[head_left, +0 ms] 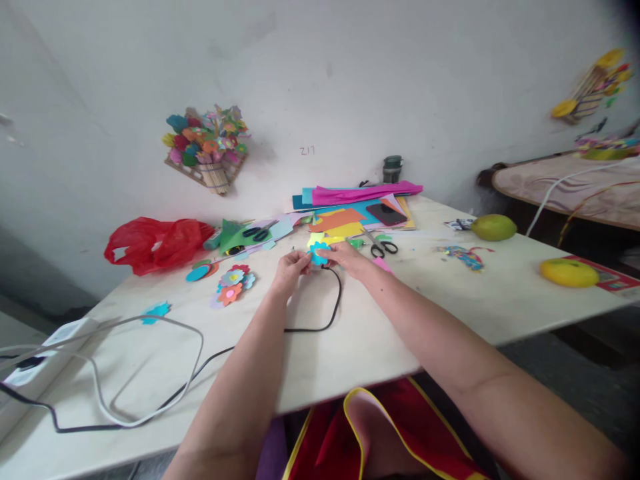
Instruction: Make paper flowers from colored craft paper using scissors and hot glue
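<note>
A blue flower (319, 253) is pinched in the fingertips of the left hand (291, 270) and right hand (349, 258). Its edges are best gripped lightly, clear of the cord (310, 330) beside the hands.

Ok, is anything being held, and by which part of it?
A blue flower cutout, by its edges: the left hand grips its left side and the right hand its right side.
</note>
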A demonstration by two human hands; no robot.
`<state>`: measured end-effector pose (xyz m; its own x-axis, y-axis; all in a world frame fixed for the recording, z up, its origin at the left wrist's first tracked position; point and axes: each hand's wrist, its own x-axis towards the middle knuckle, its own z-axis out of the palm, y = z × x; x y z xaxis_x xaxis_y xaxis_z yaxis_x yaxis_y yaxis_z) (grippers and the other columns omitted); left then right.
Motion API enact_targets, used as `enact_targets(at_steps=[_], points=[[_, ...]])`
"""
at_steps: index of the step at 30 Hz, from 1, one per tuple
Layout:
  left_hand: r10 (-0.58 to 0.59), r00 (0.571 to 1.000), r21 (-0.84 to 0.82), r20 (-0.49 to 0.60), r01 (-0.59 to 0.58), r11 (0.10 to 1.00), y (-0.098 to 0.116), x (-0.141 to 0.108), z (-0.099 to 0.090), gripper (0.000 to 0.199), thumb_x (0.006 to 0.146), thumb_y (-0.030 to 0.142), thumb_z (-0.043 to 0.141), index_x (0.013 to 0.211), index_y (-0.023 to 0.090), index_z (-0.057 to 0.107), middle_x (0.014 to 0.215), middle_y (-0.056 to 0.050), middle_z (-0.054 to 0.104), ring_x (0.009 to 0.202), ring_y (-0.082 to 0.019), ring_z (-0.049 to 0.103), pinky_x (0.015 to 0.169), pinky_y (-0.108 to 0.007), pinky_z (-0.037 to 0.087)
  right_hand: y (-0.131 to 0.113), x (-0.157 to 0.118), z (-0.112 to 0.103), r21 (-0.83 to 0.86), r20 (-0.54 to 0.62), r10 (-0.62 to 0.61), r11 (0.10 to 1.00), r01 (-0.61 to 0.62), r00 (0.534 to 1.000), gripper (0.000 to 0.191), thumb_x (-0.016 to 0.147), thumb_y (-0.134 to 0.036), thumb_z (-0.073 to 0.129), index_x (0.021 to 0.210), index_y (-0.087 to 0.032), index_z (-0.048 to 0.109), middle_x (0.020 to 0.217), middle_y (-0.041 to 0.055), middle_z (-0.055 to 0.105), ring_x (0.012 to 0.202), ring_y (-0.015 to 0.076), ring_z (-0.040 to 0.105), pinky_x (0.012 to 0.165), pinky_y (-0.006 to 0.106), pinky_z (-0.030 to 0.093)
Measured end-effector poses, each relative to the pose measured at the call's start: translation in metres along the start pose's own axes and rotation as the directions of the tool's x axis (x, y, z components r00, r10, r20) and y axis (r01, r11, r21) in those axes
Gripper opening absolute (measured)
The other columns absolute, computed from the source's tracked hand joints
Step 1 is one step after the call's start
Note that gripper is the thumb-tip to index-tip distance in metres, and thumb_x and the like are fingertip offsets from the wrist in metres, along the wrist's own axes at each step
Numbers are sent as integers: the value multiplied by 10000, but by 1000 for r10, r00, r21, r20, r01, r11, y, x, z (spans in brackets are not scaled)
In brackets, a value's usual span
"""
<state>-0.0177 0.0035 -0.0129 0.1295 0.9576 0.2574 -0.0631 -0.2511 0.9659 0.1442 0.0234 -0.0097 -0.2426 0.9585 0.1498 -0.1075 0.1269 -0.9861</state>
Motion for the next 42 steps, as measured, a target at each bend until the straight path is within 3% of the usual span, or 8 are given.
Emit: enact_targets(at_steps=[6,13,19,22,32,35,38,42], points=[[-16,999,-28,-31,15,999,3,0,0,363,588,456,727,590,137,554,519,2,549,427,-75,462,451,-220,358,-6,-2,-2,29,-54,5,1000,-3,999,338,490,-400,767,522,-148,544,512,-17,543,486,79,467,516,237,383],[16,971,-97,-238,-40,995,2,4,-7,369,594,468,716,664,127,593,516,16,535,419,-61,439,443,-207,362,-3,1,0,34,-123,-34,999,38,992,321,538,-425,733,588,-143,587,495,-14,551,440,71,454,452,222,321],[-10,993,-25,-118,7,1000,6,0,1,356,596,459,716,644,128,597,568,4,561,443,-69,470,460,-210,392,-2,1,1,11,-111,-55,998,57,992,353,564,-468,717,553,-147,569,444,-7,531,395,66,415,411,224,291],[4,988,-7,-157,-5,1000,6,1,2,356,571,448,730,594,134,565,513,9,538,420,-69,449,433,-204,369,-1,1,1,9,-106,-52,999,53,993,359,559,-466,723,532,-148,560,450,5,545,385,65,412,398,225,289],[48,864,-48,-502,-83,995,5,10,-21,418,627,564,606,596,166,483,530,18,507,422,-64,425,447,-209,419,-1,2,0,44,-87,-42,998,46,995,340,589,-454,710,576,-150,557,501,31,607,371,63,413,367,218,279],[55,915,-8,-400,-63,998,9,6,-16,399,595,527,667,634,148,547,561,-2,553,450,-73,454,460,-210,425,-1,2,1,32,-75,-42,999,44,996,347,586,-457,710,566,-149,551,493,29,605,360,58,404,358,213,270],[12,988,33,-151,-7,999,12,1,-5,378,603,488,696,690,132,606,627,-34,607,495,-88,502,483,-216,430,-2,1,1,17,-77,-51,998,52,996,359,580,-461,716,546,-150,541,452,10,574,346,52,393,352,206,265],[3,988,50,-156,5,999,13,-1,4,363,554,460,741,585,137,578,508,2,546,414,-66,431,431,-208,380,-4,-1,0,32,-39,-29,999,30,999,369,604,-492,700,595,-144,575,502,27,607,354,52,409,343,195,268]])
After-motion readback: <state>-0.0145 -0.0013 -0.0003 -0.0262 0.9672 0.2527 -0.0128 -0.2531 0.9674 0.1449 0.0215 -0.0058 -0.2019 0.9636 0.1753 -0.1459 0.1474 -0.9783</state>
